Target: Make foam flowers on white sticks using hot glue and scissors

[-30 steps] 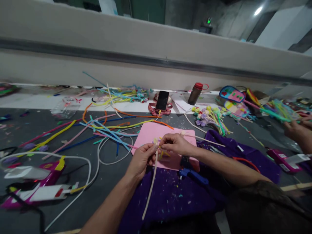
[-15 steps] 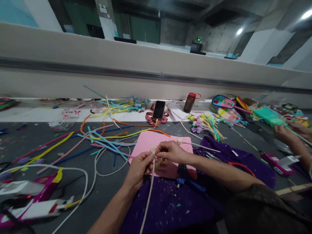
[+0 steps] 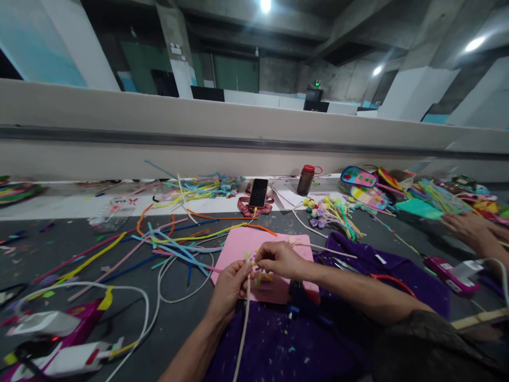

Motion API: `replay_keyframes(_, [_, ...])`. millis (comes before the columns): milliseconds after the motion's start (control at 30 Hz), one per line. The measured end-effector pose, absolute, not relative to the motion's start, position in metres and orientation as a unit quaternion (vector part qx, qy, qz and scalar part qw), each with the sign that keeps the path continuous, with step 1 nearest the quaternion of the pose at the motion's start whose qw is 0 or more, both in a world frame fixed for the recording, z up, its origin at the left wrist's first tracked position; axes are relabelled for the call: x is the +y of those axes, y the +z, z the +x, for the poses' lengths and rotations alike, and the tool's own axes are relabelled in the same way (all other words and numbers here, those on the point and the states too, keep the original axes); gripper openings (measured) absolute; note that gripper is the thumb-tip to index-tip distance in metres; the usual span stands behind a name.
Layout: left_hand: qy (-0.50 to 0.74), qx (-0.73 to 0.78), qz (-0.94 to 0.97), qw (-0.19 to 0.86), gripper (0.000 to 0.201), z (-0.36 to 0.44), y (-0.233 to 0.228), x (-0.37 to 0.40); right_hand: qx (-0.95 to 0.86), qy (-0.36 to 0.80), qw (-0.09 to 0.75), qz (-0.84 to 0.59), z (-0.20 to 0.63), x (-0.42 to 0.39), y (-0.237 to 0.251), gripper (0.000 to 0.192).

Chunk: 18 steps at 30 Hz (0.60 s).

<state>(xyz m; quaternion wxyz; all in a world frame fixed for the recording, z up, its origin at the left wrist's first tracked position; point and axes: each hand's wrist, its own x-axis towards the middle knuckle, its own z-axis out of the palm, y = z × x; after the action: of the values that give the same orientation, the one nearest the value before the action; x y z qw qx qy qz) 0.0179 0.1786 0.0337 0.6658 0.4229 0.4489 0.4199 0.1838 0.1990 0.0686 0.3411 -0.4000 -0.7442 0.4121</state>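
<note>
My left hand pinches the top of a long cream pipe cleaner stem that runs down toward me. My right hand meets it from the right, fingers closed on the small yellow and cream flower piece at the stem's tip. Both hands hover over a pink foam sheet lying on the dark table, with purple cloth below them.
Loose coloured pipe cleaners spread left. Glue guns with white cords lie at the near left. A phone, a brown bottle and finished flowers stand behind. Another person's hand works at the right.
The view has tilted upward, so the table and hands sit lower in the frame. My hands keep the same grip on the stem. The other person's hand has moved lower on the table.
</note>
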Motion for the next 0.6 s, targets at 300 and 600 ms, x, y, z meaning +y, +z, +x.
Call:
replay_keyframes(300, [0.453, 0.453, 0.39, 0.661, 0.034, 0.01, 0.037, 0.184, -0.773, 0.389, 0.288, -0.41, 0.214, 0.206, 0.064, 0.019])
replay_keyframes(600, [0.456, 0.443, 0.387, 0.668, 0.032, 0.014, 0.029, 0.183, -0.791, 0.349, 0.274, -0.421, 0.212, 0.209, 0.056, 0.028])
